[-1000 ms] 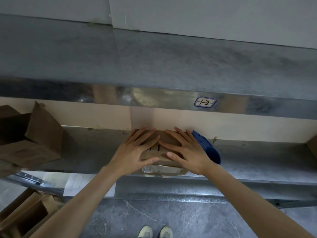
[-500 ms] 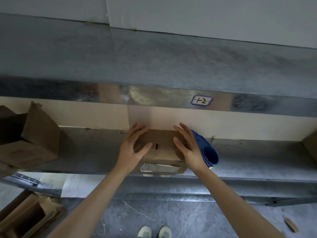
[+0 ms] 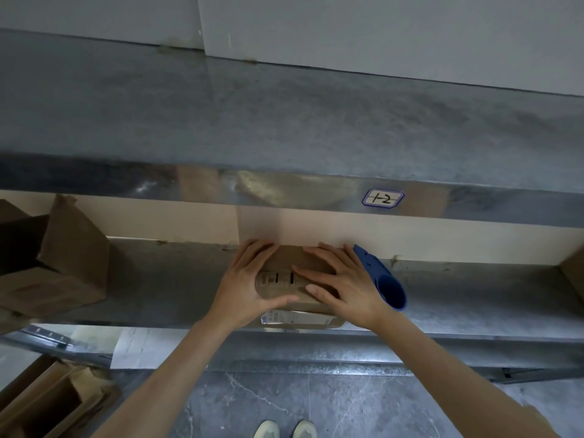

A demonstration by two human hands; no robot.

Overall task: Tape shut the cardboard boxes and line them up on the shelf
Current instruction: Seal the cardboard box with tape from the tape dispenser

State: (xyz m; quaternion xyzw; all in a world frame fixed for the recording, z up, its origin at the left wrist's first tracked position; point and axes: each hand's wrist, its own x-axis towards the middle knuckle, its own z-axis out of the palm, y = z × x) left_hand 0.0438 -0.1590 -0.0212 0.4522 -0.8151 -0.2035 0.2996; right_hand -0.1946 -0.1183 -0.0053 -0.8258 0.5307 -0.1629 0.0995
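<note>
A small brown cardboard box (image 3: 284,273) lies on the grey metal shelf (image 3: 474,295), with a white label on its front side. My left hand (image 3: 246,286) lies flat over the box's left part, thumb along the front edge. My right hand (image 3: 344,286) presses flat on the right part of the top, fingers spread and pointing left. A blue tape dispenser (image 3: 384,279) lies on the shelf just right of my right hand.
An opened cardboard box (image 3: 60,263) stands at the left of the shelf. Another box corner (image 3: 573,276) shows at the right edge. An open carton (image 3: 47,403) sits on the floor at lower left. A higher shelf (image 3: 284,128) juts out above, tagged "1-2" (image 3: 383,198).
Both hands moved from the box's sides back onto its top; my right hand slid left across the flaps, and my left thumb came round the front edge.
</note>
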